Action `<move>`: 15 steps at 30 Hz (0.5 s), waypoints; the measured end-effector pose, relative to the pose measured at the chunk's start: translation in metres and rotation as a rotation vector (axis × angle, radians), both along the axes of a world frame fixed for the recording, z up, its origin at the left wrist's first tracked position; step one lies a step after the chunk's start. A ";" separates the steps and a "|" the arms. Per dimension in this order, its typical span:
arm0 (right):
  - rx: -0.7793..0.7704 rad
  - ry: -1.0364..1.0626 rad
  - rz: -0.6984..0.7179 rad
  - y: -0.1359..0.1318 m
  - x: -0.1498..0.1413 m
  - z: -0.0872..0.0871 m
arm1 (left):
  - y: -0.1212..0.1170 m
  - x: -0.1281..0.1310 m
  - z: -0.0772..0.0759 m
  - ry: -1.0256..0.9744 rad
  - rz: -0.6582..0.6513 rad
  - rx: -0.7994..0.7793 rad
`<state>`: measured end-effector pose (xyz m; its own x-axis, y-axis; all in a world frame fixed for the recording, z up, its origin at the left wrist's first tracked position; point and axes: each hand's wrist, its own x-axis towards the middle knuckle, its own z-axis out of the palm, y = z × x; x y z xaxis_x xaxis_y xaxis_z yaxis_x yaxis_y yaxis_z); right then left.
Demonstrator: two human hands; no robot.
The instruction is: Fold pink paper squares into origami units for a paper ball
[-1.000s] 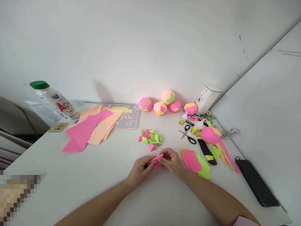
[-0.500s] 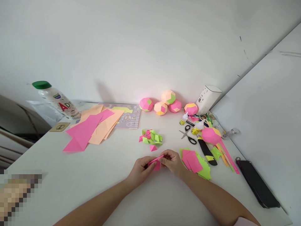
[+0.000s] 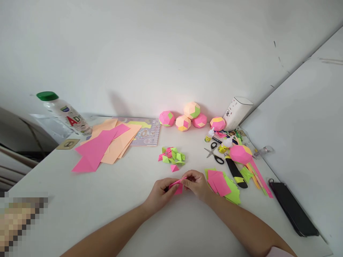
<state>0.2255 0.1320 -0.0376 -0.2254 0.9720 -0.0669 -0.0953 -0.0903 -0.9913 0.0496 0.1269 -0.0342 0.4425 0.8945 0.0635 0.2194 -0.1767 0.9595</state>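
Note:
Between my two hands is a small pink piece of paper (image 3: 178, 190), partly folded and partly covered by my fingers. My left hand (image 3: 160, 192) pinches its left side, thumb on the near face. On the right side, my right hand (image 3: 197, 184) grips the paper's upper corner between thumb and fingers. Just beyond the hands lies a heap of small folded green and pink paper pieces (image 3: 175, 156), with one pink folded piece (image 3: 174, 168) at its near edge. Right of my right hand is a stack of pink and green paper sheets (image 3: 219, 182).
Paper balls (image 3: 183, 123) line the wall. Scissors (image 3: 213, 153), glue bottles (image 3: 225, 144), a box cutter (image 3: 236, 173) and a black phone (image 3: 293, 208) lie to the right. Large pink and peach sheets (image 3: 99, 150), a notebook (image 3: 146, 134) and a white bottle (image 3: 66, 114) are at left.
Almost nothing differs. Both hands keep their grip on the pink paper, whose upper edge looks very slightly shifted at the fingertips.

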 end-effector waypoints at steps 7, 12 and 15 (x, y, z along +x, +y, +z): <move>-0.027 0.035 -0.006 0.000 0.000 0.001 | 0.001 -0.001 0.001 -0.031 -0.009 -0.060; -0.031 0.042 -0.004 0.000 0.002 0.001 | 0.001 -0.001 0.001 -0.030 -0.014 -0.083; -0.041 0.033 0.008 0.000 0.002 0.001 | 0.001 -0.001 0.001 -0.031 -0.011 -0.082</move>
